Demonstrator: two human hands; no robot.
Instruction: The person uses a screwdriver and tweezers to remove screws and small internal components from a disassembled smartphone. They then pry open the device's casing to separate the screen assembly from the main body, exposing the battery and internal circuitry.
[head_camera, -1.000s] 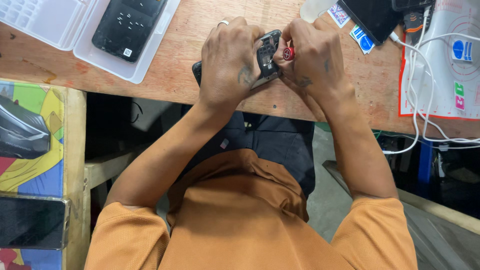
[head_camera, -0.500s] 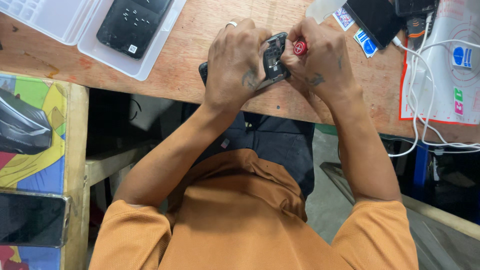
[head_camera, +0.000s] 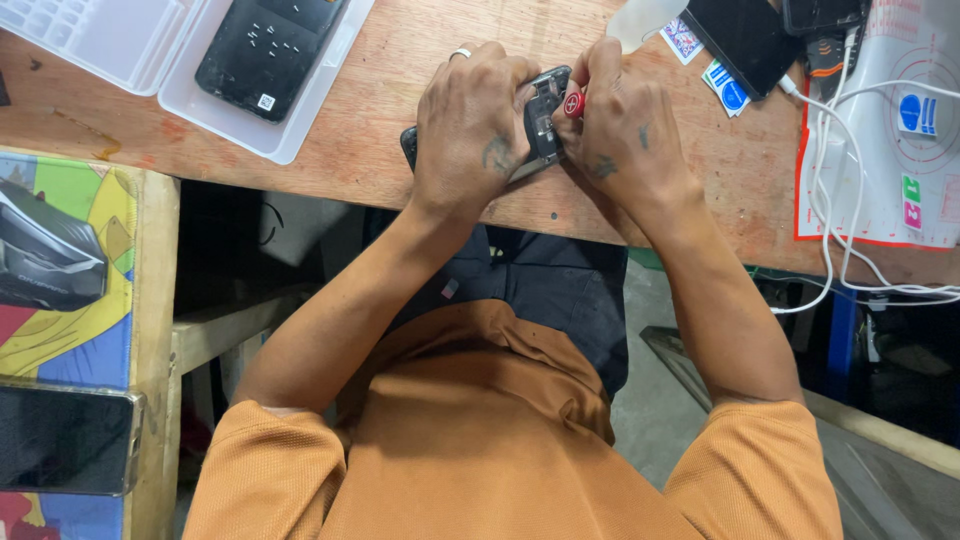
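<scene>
My left hand (head_camera: 470, 130) presses down on a dark phone (head_camera: 545, 110) that lies near the front edge of the wooden bench (head_camera: 350, 170); only its top end and a corner by my wrist show. My right hand (head_camera: 625, 130) is closed around a small screwdriver with a red cap (head_camera: 574, 103), its tip hidden against the phone. A ring sits on one left finger.
A white plastic tray (head_camera: 200, 100) holding a black phone back (head_camera: 265, 45) stands at the back left. Another dark phone (head_camera: 745, 35), stickers, white cables (head_camera: 835, 200) and a work mat (head_camera: 900, 120) lie to the right. A colourful side table (head_camera: 70, 300) with devices is at the left.
The view has shifted slightly; both hands stay on the phone, and the red-capped screwdriver has turned a little in my right fingers.
</scene>
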